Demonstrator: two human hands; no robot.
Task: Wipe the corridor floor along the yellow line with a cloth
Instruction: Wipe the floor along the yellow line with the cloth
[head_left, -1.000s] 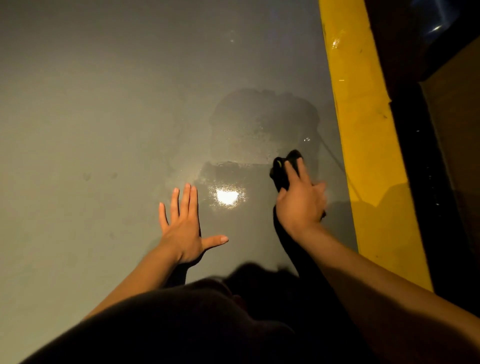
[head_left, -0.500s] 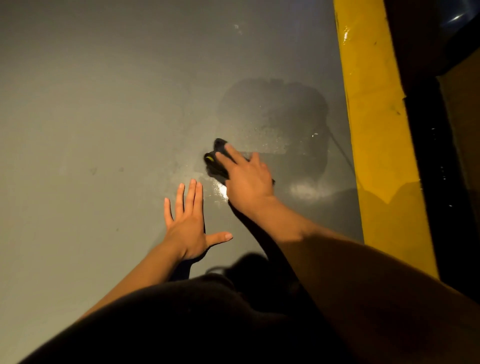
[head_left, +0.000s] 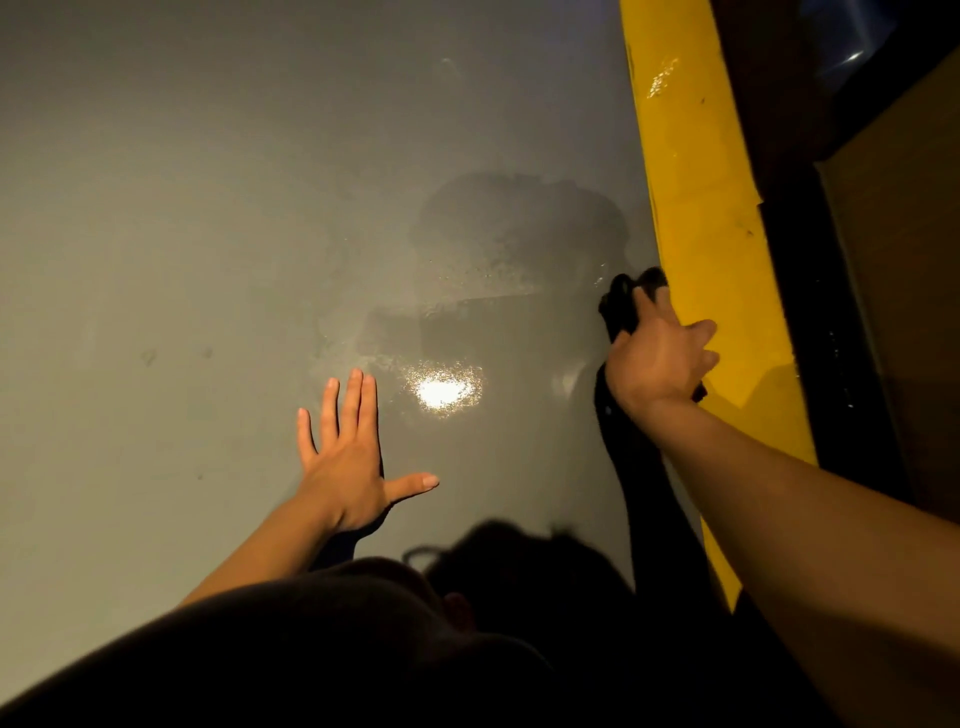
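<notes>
A grey floor (head_left: 182, 208) shows a bright light reflection (head_left: 444, 391) on a wet patch (head_left: 509, 291); right of it, dark ground.

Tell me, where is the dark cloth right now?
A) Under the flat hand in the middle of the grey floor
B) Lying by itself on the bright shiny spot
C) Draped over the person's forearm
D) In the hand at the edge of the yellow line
D: the right hand grips the dark cloth right against the edge of the yellow line, while the left hand lies flat and bare on the grey floor.
</notes>
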